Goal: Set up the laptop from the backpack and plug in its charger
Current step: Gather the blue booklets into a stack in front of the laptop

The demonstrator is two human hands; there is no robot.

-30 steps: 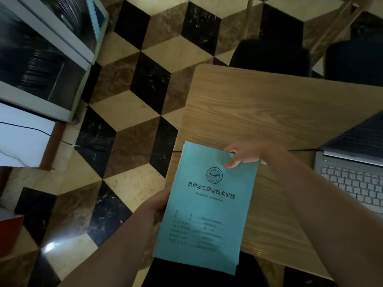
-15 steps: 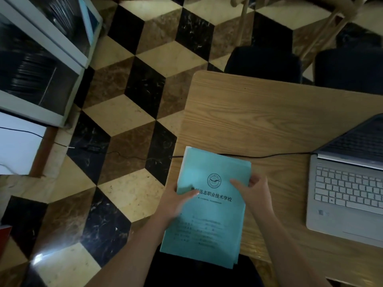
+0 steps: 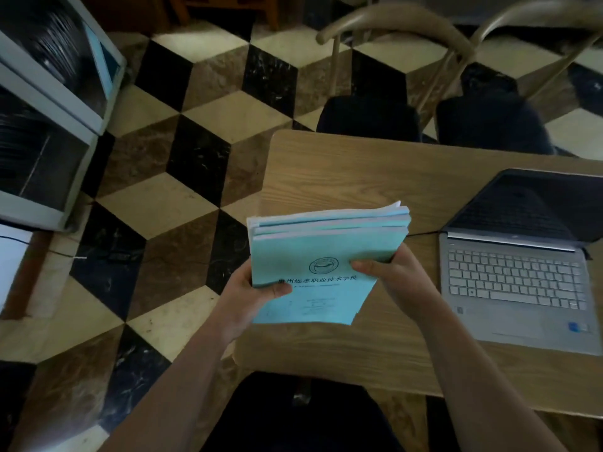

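A silver laptop (image 3: 518, 288) stands open on the right of the wooden table (image 3: 342, 171), its screen dark. A thin black charger cable (image 3: 424, 234) runs from the laptop's left side toward the table's left edge, partly hidden behind a stack of teal booklets (image 3: 323, 252). I hold that stack tilted up above the table's left part. My left hand (image 3: 251, 295) grips its left edge with the thumb on the cover. My right hand (image 3: 388, 272) grips the right edge. The backpack is not in view.
Two chairs with dark seats (image 3: 368, 115) stand at the table's far side. A grey glass-fronted cabinet (image 3: 49, 125) is at the left, over a black, cream and brown tiled floor (image 3: 169, 197). A cable (image 3: 65, 254) lies on the floor near the cabinet.
The booklets were lying flat on the table's left edge; both hands have lifted them and tipped the stack upright. My view has swung right, showing more of the laptop.
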